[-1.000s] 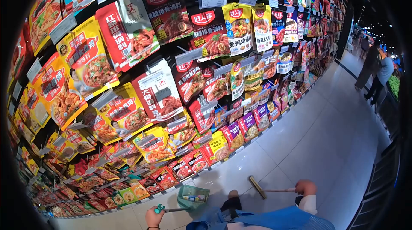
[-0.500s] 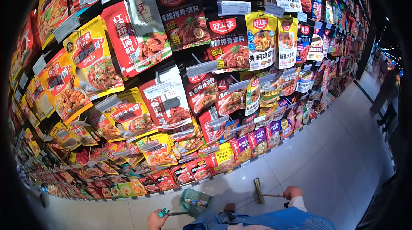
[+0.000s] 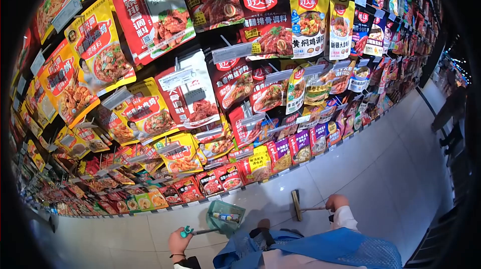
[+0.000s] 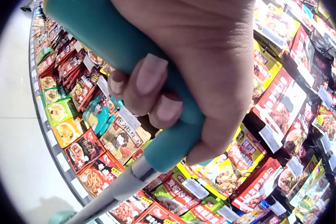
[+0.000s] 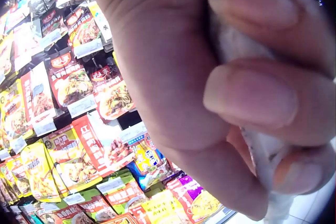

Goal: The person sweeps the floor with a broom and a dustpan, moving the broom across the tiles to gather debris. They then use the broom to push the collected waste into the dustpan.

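In the head view, my left hand [image 3: 179, 243] grips the green handle of a long-handled dustpan [image 3: 219, 206]. The pan is pale green and see-through, with some litter [image 3: 228, 217] inside. The left wrist view has the fingers [image 4: 152, 74] wrapped round the thick green grip [image 4: 105, 22], above a metal pole [image 4: 118, 190]. My right hand [image 3: 337, 202] holds a broom by its stick [image 3: 314, 208]. The narrow broom head [image 3: 296, 205] is over the floor to the right of the pan. Close up, the right fingers [image 5: 257, 98] curl round a pale, whitish stick [image 5: 281, 208].
A tall shelf wall of hanging seasoning packets [image 3: 150, 113] runs along the front, with its lower edge close by the dustpan. Pale tiled floor [image 3: 371, 178] stretches down the aisle to the right. A dark-clothed person [image 3: 450, 108] stands at the far right, near dark racks [image 3: 453, 184].
The head view has shifted, bringing the shelves nearer. Seen from here, the broom head has turned more upright and sits higher. Both hands keep their holds.
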`<state>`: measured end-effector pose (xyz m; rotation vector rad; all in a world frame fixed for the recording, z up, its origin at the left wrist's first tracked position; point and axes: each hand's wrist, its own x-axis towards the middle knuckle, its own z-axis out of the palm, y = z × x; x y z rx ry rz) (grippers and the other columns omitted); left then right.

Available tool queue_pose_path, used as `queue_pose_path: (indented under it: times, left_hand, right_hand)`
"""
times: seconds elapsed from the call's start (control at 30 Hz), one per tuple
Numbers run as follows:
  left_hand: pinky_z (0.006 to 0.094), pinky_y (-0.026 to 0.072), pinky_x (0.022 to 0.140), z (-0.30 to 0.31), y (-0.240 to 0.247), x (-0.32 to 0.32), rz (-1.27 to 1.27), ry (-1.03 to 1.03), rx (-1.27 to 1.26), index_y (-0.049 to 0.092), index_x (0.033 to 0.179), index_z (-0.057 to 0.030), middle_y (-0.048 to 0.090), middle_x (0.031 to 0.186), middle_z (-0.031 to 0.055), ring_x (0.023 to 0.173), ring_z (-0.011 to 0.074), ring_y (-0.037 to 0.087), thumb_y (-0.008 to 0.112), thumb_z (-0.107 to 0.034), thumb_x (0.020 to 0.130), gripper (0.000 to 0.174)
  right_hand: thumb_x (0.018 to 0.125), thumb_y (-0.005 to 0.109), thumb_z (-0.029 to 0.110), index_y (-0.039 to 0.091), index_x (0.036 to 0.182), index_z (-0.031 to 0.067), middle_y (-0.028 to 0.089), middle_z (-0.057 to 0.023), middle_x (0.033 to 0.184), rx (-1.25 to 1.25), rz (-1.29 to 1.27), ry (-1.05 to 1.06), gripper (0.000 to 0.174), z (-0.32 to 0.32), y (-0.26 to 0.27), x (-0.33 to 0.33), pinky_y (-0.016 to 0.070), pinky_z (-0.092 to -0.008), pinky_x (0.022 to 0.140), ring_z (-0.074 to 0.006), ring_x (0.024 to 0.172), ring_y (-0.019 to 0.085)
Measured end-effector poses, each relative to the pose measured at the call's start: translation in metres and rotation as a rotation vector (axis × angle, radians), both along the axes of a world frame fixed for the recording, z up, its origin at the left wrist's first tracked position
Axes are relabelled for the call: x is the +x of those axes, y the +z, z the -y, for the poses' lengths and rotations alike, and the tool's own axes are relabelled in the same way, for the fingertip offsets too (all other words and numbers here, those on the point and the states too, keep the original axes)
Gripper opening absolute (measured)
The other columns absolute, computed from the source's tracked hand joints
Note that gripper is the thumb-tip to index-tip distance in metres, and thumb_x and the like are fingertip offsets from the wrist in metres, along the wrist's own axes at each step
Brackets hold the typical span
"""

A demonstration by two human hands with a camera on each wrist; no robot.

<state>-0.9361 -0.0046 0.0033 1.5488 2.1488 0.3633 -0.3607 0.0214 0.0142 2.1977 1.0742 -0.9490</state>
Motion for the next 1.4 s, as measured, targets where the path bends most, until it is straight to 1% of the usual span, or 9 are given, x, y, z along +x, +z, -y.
queue_pose_path:
  times: [0.1,0.2,0.4,0.57,0.77,0.87,1.07,1.2,1.4]
  left_hand:
    - [0.043,0.0466,0.058,0.005,0.004,0.014,-0.033,-0.049,0.0,0.064,0.075,-0.0084,0.06,0.065,0.0159,0.066,0.0365,0.058,0.07,-0.031,0.063,0.027]
    - [0.0435,0.0464,0.058,0.014,-0.002,0.028,-0.029,-0.067,0.013,0.063,0.073,-0.0083,0.06,0.064,0.0158,0.065,0.0364,0.058,0.069,-0.029,0.063,0.024]
    - [0.0431,0.0469,0.059,0.03,-0.003,0.059,-0.002,-0.016,0.046,0.063,0.075,-0.0085,0.06,0.065,0.0154,0.066,0.036,0.059,0.068,-0.026,0.062,0.022]
    - [0.0421,0.0474,0.059,0.032,-0.001,0.089,-0.006,-0.015,0.035,0.064,0.077,-0.0084,0.06,0.065,0.0153,0.066,0.0359,0.059,0.069,-0.024,0.062,0.022]
    - [0.0424,0.0476,0.06,0.024,-0.001,0.138,0.014,-0.05,0.009,0.064,0.079,-0.0083,0.061,0.066,0.0158,0.068,0.0361,0.06,0.069,-0.025,0.063,0.023]
    - [0.0425,0.0476,0.061,0.016,0.006,0.17,-0.034,-0.075,-0.034,0.064,0.081,-0.0084,0.061,0.069,0.0165,0.069,0.0366,0.06,0.069,-0.025,0.063,0.025]
    - [0.0424,0.0475,0.061,0.012,0.0,0.201,-0.005,-0.15,-0.011,0.064,0.08,-0.0077,0.061,0.07,0.0176,0.07,0.0377,0.059,0.069,-0.027,0.064,0.026]
    - [0.0421,0.0476,0.06,0.015,0.0,0.213,-0.002,-0.166,0.018,0.063,0.078,-0.0072,0.061,0.067,0.0172,0.068,0.0376,0.059,0.068,-0.026,0.064,0.024]
    - [0.0433,0.048,0.061,0.012,0.003,0.233,-0.11,-0.241,0.012,0.063,0.08,-0.0096,0.061,0.069,0.0166,0.07,0.037,0.059,0.068,-0.031,0.064,0.027]
  right_hand:
    - [0.074,0.061,0.02,0.07,0.085,0.006,0.068,-0.0085,0.075,0.027,-0.017,0.005,0.02,0.004,0.002,0.001,0.0507,-0.0344,0.063,-0.0225,0.066,0.065]
    - [0.071,0.063,0.027,0.07,0.088,0.0105,0.067,-0.0102,0.085,-0.051,-0.018,0.077,0.024,0.006,-0.019,0.015,0.0496,-0.0366,0.067,-0.0269,0.074,0.063]
    - [0.074,0.057,0.021,0.069,0.091,0.0085,0.067,-0.0135,0.091,0.039,-0.051,0.33,0.024,0.039,-0.037,0.008,0.0503,-0.0399,0.07,-0.0305,0.081,0.064]
    - [0.076,0.052,0.019,0.068,0.092,0.0099,0.066,-0.0132,0.091,0.149,-0.119,0.367,0.025,0.052,-0.021,0.006,0.0507,-0.0404,0.07,-0.0309,0.081,0.064]
    - [0.075,0.05,0.017,0.068,0.093,0.0073,0.066,-0.0145,0.094,-0.019,-0.228,0.279,0.027,0.045,-0.03,0.045,0.0503,-0.0408,0.075,-0.0297,0.088,0.064]
    - [0.08,0.051,0.019,0.068,0.091,0.0065,0.067,-0.0102,0.076,0.13,-0.227,0.321,0.024,0.05,-0.021,0.068,0.051,-0.0372,0.062,-0.0233,0.066,0.065]
    - [0.081,0.05,0.019,0.068,0.088,0.0051,0.067,-0.01,0.075,0.043,-0.239,0.218,0.023,0.047,0.014,0.111,0.0503,-0.0377,0.06,-0.0235,0.065,0.064]
    - [0.081,0.052,0.019,0.067,0.081,0.0043,0.066,-0.0098,0.072,0.092,-0.178,0.105,0.021,0.068,0.002,0.155,0.0497,-0.0375,0.059,-0.0237,0.063,0.063]
    - [0.078,0.058,0.019,0.07,0.085,0.0049,0.065,-0.0114,0.069,0.255,-0.08,-0.074,0.019,0.091,0.01,0.202,0.0504,-0.0362,0.061,-0.0236,0.062,0.064]
